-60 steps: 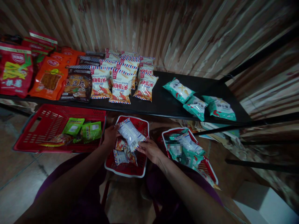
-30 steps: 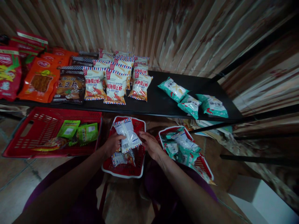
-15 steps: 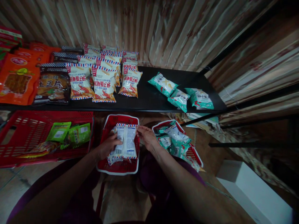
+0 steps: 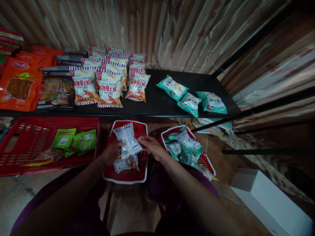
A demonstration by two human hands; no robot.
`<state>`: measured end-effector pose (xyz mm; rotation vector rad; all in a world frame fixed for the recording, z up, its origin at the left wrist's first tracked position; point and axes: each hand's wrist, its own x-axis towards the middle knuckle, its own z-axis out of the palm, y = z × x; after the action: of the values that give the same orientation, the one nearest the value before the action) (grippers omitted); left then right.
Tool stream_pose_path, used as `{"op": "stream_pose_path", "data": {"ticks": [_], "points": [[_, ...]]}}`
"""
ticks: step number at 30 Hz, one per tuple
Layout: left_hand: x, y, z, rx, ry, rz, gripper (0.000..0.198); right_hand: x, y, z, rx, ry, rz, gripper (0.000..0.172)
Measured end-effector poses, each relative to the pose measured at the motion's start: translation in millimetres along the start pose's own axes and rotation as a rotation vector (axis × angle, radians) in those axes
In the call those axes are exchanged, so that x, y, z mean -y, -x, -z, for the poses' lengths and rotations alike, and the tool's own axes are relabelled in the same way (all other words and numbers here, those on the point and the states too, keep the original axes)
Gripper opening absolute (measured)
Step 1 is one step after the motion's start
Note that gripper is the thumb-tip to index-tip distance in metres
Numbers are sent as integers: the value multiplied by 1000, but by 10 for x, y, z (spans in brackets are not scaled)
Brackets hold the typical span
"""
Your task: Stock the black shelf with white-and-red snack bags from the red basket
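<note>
My left hand [image 4: 113, 152] grips a white snack bag [image 4: 128, 141] by its left side, thumb on top. The bag is back side up, tilted, with red-and-blue striped ends. The fingers of my right hand [image 4: 150, 145] are closed at the bag's right edge; their tips are partly hidden. Both hands are over the small red basket [image 4: 125, 181] with a white rim. Beneath the held bag, another striped snack bag [image 4: 122, 166] lies in that basket, partly covered.
A black shelf [image 4: 157, 109] ahead carries upright striped snack bags [image 4: 110, 88], dark potato-chip bags [image 4: 55, 88], orange packs [image 4: 21, 83] and three teal bags [image 4: 214, 102]. A red basket [image 4: 11, 164] with green packs stands left; another basket [image 4: 212, 168] with teal bags stands right. A white box [image 4: 273, 200] lies lower right.
The held bag has turned from nearly straight to tilted, its top swinging left. My right hand has slid from its top right corner down to its right edge. More of the bag beneath shows.
</note>
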<state>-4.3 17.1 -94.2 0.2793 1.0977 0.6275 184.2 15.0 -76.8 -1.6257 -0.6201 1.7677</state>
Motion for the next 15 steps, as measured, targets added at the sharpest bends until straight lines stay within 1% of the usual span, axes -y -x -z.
{"op": "stream_pose_path", "data": {"ticks": [3, 10, 15], "points": [[-34, 11, -12, -69, 29, 17, 34, -27, 5, 1, 32, 46, -20, 24], [-27, 13, -17, -96, 86, -43, 39, -54, -21, 2, 76, -25, -57, 23], [-52, 37, -63, -121, 89, -54, 34, -72, -32, 1, 90, -26, -33, 25]]}}
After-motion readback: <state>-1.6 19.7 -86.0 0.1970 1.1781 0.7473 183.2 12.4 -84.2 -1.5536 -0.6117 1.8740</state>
